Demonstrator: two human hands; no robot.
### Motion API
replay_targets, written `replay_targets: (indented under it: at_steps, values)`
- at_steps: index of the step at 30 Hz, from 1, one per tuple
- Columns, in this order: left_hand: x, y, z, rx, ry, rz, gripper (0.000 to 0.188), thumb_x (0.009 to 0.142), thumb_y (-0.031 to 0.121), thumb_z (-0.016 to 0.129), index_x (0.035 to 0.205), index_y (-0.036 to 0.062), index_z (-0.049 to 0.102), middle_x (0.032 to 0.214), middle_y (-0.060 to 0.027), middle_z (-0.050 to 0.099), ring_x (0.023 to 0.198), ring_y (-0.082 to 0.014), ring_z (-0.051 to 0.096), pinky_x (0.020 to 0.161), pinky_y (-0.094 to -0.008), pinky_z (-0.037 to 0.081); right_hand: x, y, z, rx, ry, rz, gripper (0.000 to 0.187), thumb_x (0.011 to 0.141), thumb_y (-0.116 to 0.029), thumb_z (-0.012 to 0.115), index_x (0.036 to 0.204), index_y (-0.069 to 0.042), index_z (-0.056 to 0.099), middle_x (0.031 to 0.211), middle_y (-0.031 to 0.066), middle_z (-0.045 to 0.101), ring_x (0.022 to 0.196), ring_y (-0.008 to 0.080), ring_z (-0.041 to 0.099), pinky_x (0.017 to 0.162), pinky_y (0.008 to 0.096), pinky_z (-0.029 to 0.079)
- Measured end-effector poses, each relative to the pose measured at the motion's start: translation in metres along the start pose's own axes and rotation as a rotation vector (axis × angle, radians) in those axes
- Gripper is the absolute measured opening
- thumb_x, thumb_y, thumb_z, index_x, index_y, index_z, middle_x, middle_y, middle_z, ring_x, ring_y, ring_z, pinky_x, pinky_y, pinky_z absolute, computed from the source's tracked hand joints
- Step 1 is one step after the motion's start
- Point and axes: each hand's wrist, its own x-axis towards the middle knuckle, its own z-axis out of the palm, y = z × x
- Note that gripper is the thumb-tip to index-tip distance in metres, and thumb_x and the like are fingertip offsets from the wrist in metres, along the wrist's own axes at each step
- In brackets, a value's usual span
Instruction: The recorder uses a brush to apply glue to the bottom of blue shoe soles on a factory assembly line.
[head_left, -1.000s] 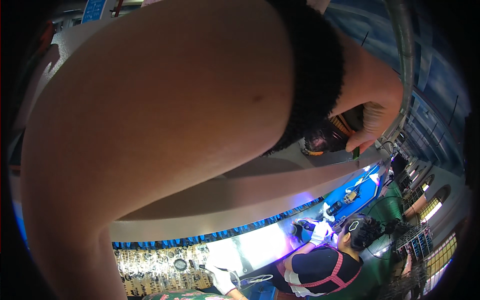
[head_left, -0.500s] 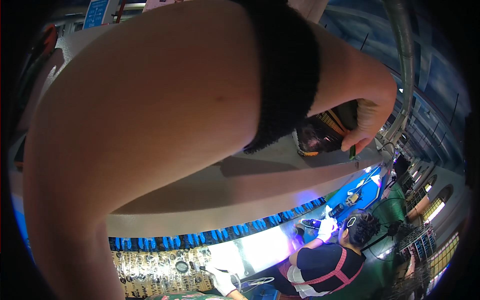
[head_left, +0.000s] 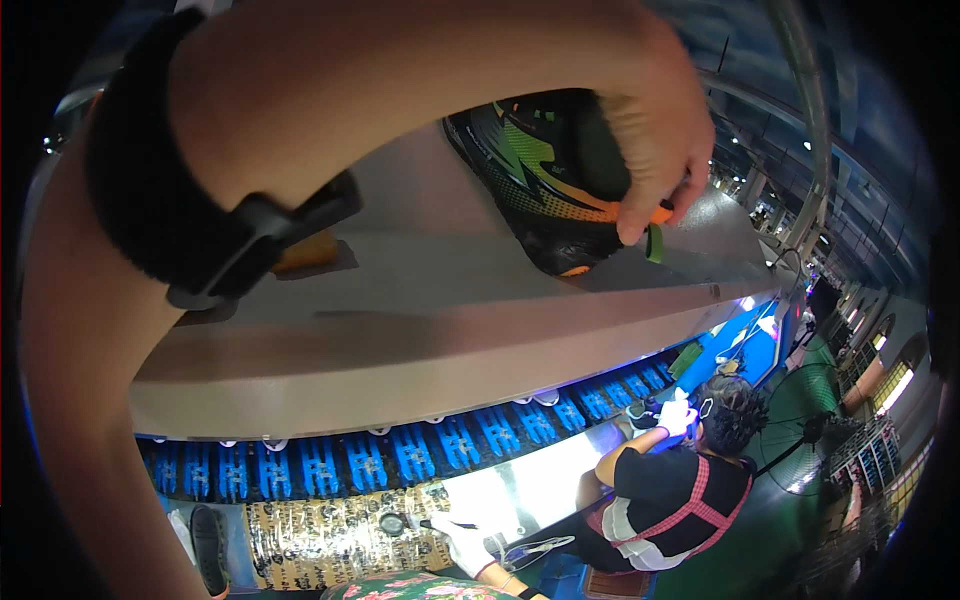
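Note:
A forearm with a black band on it comes from the lower left and arches across the upper part of the view. At its end, my left hand closes its fingers on the collar of a black sneaker with green and orange patterning. A small green tab sticks out beneath the fingertips. The sneaker lies on its side against a grey, ledge-like surface, its upper end hidden behind my arm. A dark clip-like device hangs from the band. My right hand does not show.
Below the ledge runs a row of blue holders. A taped brown work surface bears a round dark piece; a dark sole lies beside it. A co-worker and another person's gloved hand work there. A fan stands at right.
My arm has swung up and left, carrying the hand and sneaker the same way. More of the sneaker, the ledge and the blue holders shows. The co-worker appears slightly lower right.

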Motion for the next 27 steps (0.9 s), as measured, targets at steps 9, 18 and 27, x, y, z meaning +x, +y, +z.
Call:
replay_targets:
  at_steps: [9, 18, 27]
  values:
    - [-0.014, 0.01, 0.022, 0.009, 0.239, -0.017, 0.04, 0.073, 0.038, 0.083, 0.099, 0.0106, 0.071, 0.103, -0.0069, 0.067, 0.103, -0.0258, 0.064, 0.089, -0.0386, 0.05, -0.023, -0.015, 0.018, 0.127, -0.029, -0.029, 0.021, 0.092, -0.002, 0.071, 0.113, 0.001, 0.072, 0.105, 0.0106, 0.074, 0.092, 0.0176, 0.071, 0.08, 0.0285, 0.059]
    - [-0.018, 0.009, 0.037, -0.359, 0.589, -0.222, 0.042, 0.09, 0.047, 0.072, 0.102, 0.0074, 0.077, 0.087, -0.0014, 0.071, 0.085, -0.0112, 0.064, 0.08, -0.0274, 0.047, -0.024, -0.006, 0.012, 0.175, -0.04, -0.059, 0.017, 0.087, 0.0, 0.075, 0.104, 0.001, 0.074, 0.099, 0.0095, 0.075, 0.088, 0.0178, 0.071, 0.076, 0.0288, 0.058]
    - [0.01, 0.047, 0.029, -0.127, 0.768, -0.585, 0.078, 0.081, 0.009, 0.069, 0.154, 0.0125, 0.039, 0.143, -0.0187, 0.04, 0.136, -0.0355, 0.042, 0.114, -0.0418, 0.039, -0.014, 0.013, 0.014, 0.18, -0.189, -0.014, 0.019, 0.092, -0.002, 0.071, 0.11, 0.002, 0.073, 0.104, 0.0098, 0.075, 0.093, 0.0179, 0.07, 0.081, 0.0284, 0.056]
